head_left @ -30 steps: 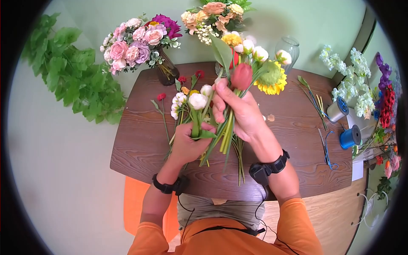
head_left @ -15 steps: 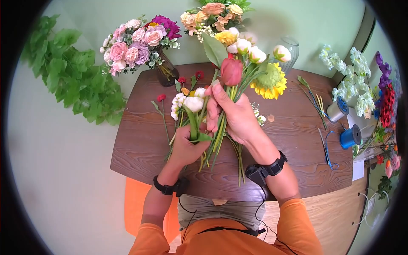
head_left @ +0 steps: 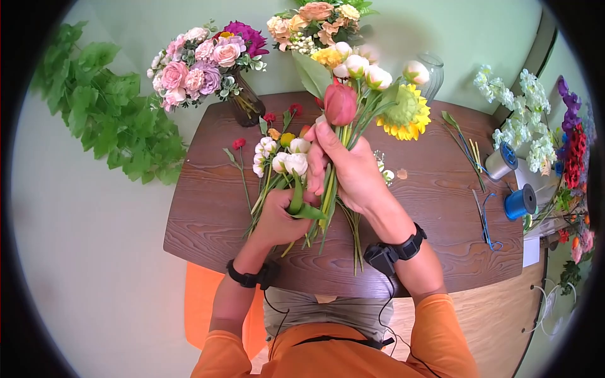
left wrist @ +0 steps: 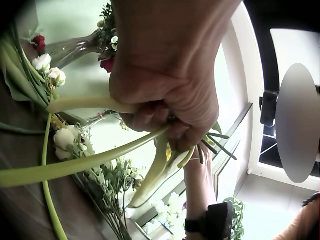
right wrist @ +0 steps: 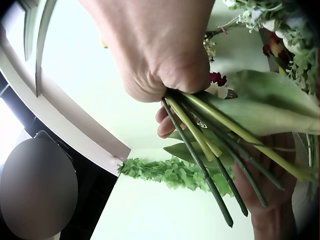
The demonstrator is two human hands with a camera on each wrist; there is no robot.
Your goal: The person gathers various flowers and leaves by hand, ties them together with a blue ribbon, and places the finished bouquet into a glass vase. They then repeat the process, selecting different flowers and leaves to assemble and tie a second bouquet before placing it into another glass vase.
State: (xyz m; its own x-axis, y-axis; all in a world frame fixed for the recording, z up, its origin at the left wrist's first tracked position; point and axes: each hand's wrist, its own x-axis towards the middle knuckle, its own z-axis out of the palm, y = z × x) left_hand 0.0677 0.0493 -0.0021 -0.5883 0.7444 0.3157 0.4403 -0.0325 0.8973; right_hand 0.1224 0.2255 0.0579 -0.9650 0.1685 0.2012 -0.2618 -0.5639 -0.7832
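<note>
My right hand grips a bunch of stems in the head view. At its top are a red tulip, several white buds, a yellow sunflower and a yellow bloom. Cut stem ends stick out below the palm in the right wrist view. Beside that bunch, my left hand pinches a pale green stem with a broad green leaf. The leaf overlaps the bunch's stems in the head view. White blooms show just above the left fingers; the pinched stem's flower cannot be singled out.
More loose flowers lie on the brown table, including a small red one. Vases stand behind, one with a pink bouquet, one of clear glass. On the right are a blue spool, a silver spool and scissors.
The right hand's bunch shifted left and slightly down, closer to the left hand, then stayed nearly still. In the left hand, the leaf swung right, across the bunch's stems.
</note>
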